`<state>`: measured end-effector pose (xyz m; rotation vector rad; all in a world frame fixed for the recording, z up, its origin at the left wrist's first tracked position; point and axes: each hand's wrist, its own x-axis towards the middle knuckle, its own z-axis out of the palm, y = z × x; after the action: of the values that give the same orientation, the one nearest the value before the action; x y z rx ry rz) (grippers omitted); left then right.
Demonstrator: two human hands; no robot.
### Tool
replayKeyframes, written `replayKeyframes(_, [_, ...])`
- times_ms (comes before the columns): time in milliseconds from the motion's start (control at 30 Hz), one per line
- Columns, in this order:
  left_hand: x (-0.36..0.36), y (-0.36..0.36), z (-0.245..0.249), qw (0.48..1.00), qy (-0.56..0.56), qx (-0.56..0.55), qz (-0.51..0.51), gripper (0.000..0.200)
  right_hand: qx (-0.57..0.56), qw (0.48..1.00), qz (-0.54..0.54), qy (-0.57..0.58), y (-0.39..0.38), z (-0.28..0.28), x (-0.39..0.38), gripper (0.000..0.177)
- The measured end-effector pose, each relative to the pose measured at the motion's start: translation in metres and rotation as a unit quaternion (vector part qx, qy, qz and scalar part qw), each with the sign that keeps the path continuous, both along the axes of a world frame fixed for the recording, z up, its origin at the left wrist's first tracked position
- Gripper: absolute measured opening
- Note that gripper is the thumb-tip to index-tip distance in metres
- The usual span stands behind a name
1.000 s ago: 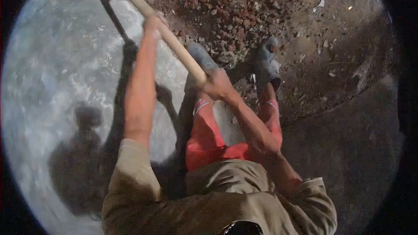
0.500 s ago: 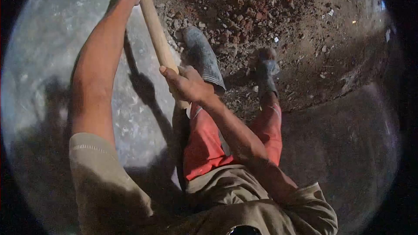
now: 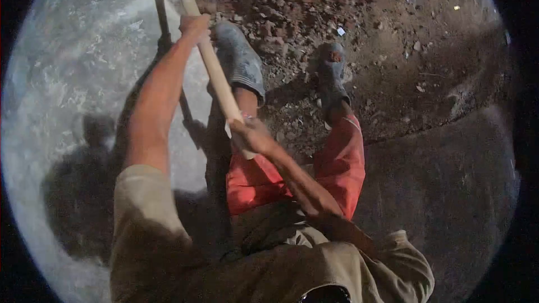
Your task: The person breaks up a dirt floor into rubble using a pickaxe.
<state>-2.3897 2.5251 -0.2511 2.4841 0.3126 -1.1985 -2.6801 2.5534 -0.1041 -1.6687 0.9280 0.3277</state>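
A long, pale wooden tool handle (image 3: 218, 81) runs slantwise from the top edge of the view down to my lap. My left hand (image 3: 195, 27) is wrapped around its upper part. Lower down, my right hand (image 3: 252, 136) grips it near the butt end, in front of my red trouser leg (image 3: 252, 185). The working end of the tool lies at or beyond the top edge, so its kind cannot be made out. On the pale floor beside the handle falls its dark shadow, bent at the top.
Loose rubble and reddish soil (image 3: 292, 8) cover the ground ahead. My grey boots (image 3: 238, 50) stand at its near edge. Smooth pale concrete (image 3: 73, 90) lies to the left, and a darker floor (image 3: 426, 191) to the right. Small white scraps (image 3: 341, 31) dot the dirt.
Both hands and the handle have come back toward my body, lower in the view. My left hand shows farther down and slightly right. More of the handle now shows above it.
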Motion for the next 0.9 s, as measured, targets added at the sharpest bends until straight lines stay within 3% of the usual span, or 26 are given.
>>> replayKeyframes(33, [-0.029, -0.02, 0.01, 0.997, -0.029, 0.067, -0.008, 0.043, 0.213, 0.973, -0.086, 0.026, -0.036, 0.011, -0.011, 0.037])
replayKeyframes(67, [-0.045, -0.037, 0.025, 0.992, -0.018, 0.077, -0.096, 0.044, 0.419, 0.893, -0.158, 0.048, -0.069, 0.022, -0.019, 0.036])
replayKeyframes(133, [-0.058, -0.003, -0.068, 0.997, -0.043, 0.054, 0.044, 0.037, 0.524, 0.826, -0.169, 0.119, -0.123, 0.035, -0.034, 0.034])
replayKeyframes(200, [-0.096, -0.021, 0.008, 0.983, 0.005, -0.074, 0.171, 0.017, 0.485, 0.861, -0.109, 0.109, -0.135, 0.047, -0.062, 0.033])
replayKeyframes(233, [-0.119, -0.016, 0.016, 0.978, 0.077, -0.086, 0.175, 0.016, 0.443, 0.881, -0.069, 0.151, -0.145, 0.068, -0.071, 0.031])
replayKeyframes(300, [-0.18, 0.006, -0.021, 0.974, 0.17, -0.071, 0.133, 0.022, 0.394, 0.899, -0.049, 0.183, -0.171, 0.111, -0.094, 0.03])
replayKeyframes(333, [-0.209, 0.069, -0.093, 0.913, 0.182, -0.23, 0.285, 0.009, 0.391, 0.902, -0.063, 0.171, -0.186, 0.129, -0.108, 0.03])
replayKeyframes(367, [-0.239, 0.026, -0.034, 0.92, 0.192, -0.166, 0.299, 0.009, 0.32, 0.935, 0.014, 0.15, -0.186, 0.123, -0.143, 0.03])
replayKeyframes(400, [-0.267, -0.016, 0.008, 0.937, 0.131, -0.1, 0.309, 0.011, 0.246, 0.957, 0.087, 0.13, -0.187, 0.115, -0.179, 0.03])
replayKeyframes(467, [-0.307, -0.032, 0.038, 0.909, 0.127, -0.067, 0.39, 0.012, 0.216, 0.968, 0.086, 0.09, -0.207, 0.137, -0.217, 0.028])
replayKeyframes(500, [-0.32, -0.044, 0.073, 0.899, 0.196, -0.101, 0.378, 0.014, 0.226, 0.961, 0.075, 0.14, -0.211, 0.158, -0.222, 0.023])
replayKeyframes(533, [-0.347, -0.026, 0.045, 0.851, 0.296, -0.102, 0.421, 0.016, 0.233, 0.951, 0.064, 0.192, -0.213, 0.177, -0.227, 0.019])
replayKeyframes(567, [-0.347, -0.066, 0.107, 0.88, 0.258, -0.112, 0.382, 0.013, 0.211, 0.95, 0.078, 0.216, -0.209, 0.186, -0.242, 0.02])
replayKeyframes(633, [-0.358, -0.077, 0.13, 0.85, 0.251, -0.176, 0.429, 0.014, 0.181, 0.949, 0.088, 0.241, -0.201, 0.191, -0.271, 0.02])
replayKeyframes(733, [-0.326, -0.093, 0.157, 0.842, 0.199, -0.228, 0.446, 0.012, 0.136, 0.974, 0.09, 0.16, -0.177, 0.171, -0.288, 0.025])
replayKeyframes(767, [-0.306, -0.095, 0.168, 0.839, 0.15, -0.252, 0.458, 0.011, 0.057, 0.991, 0.092, 0.084, -0.167, 0.154, -0.283, 0.026])
replayKeyframes(800, [-0.275, -0.101, 0.19, 0.857, 0.088, -0.287, 0.419, 0.012, -0.024, 0.995, 0.093, 0.005, -0.159, 0.136, -0.273, 0.028])
replayKeyframes(833, [-0.245, -0.092, 0.177, 0.837, 0.114, -0.304, 0.44, 0.013, -0.007, 0.993, 0.122, -0.009, -0.152, 0.117, -0.25, 0.032])
replayKeyframes(867, [-0.201, -0.107, 0.225, 0.869, 0.016, -0.292, 0.399, 0.014, -0.052, 0.991, 0.107, -0.063, -0.152, 0.121, -0.193, 0.032])
replayKeyframes(900, [-0.165, -0.108, 0.247, 0.85, -0.04, -0.369, 0.374, 0.013, -0.062, 0.99, 0.086, -0.095, -0.143, 0.112, -0.15, 0.032])
